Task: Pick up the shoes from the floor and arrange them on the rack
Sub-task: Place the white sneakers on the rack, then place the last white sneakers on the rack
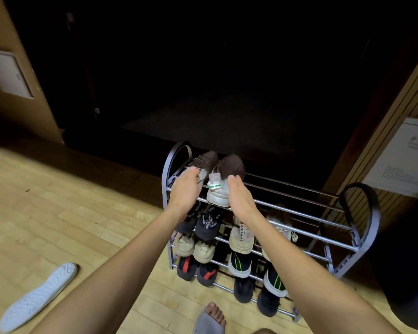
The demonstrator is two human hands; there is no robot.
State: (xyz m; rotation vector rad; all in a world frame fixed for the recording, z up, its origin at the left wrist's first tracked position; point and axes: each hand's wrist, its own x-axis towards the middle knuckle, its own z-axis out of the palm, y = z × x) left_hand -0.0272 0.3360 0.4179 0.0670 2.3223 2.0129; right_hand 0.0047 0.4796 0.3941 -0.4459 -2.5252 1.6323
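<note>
My left hand (186, 189), fingers straight, hides one of two brown shoes (229, 169) at the rack's (362, 239) top-left corner; right hand (239, 196) flat, empty.

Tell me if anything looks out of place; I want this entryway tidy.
One white shoe lies sole-up on the wooden floor, left of the shoe rack and apart from it, with no mate in view. The rest sit on the rack.

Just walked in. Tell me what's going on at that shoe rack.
A person is arranging shoes on a metal rack. Both hands are at a brown-and-white pair on the top shelf, the left hand resting on the left shoe and the right hand flat beside the right one. Lower shelves hold more pairs. One white shoe lies sole-up on the floor.
</note>
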